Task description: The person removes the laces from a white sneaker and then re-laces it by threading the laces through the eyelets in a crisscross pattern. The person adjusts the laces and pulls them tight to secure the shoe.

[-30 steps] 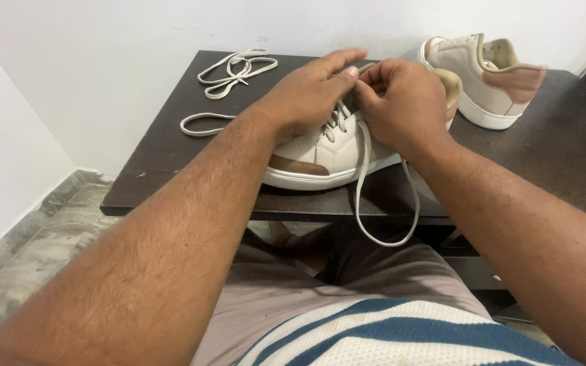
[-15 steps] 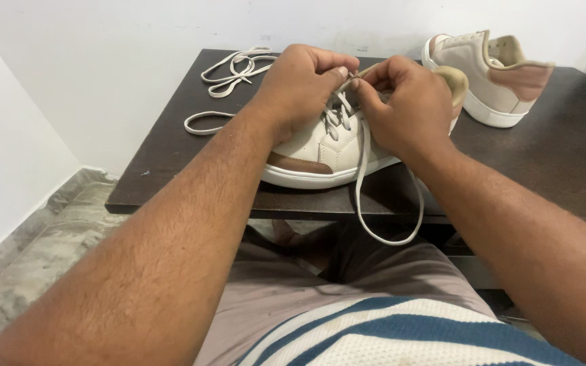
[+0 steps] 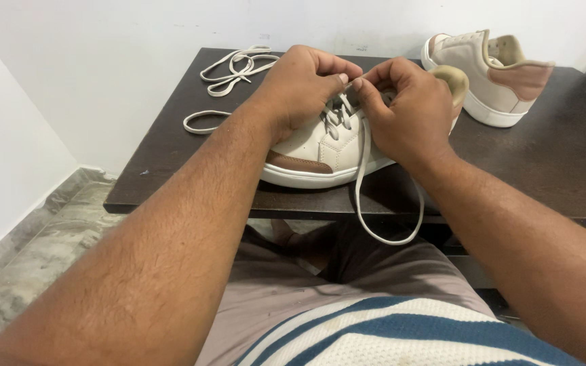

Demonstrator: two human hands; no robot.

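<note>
My fingers (image 3: 347,76) over the lace end, shoe (image 3: 320,152) top hidden, counter (image 3: 544,163) cropped at right.

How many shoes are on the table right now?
2: one shoe at the front edge under both hands, the other shoe at the back right of the table.

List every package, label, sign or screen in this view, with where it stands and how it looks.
None in view: no package, label, sign or screen shows.
What is there: the left hand and right hand pinch a lace on a cream sneaker on the dark table; a second sneaker stands at the back right, a loose lace at the back left.
</note>
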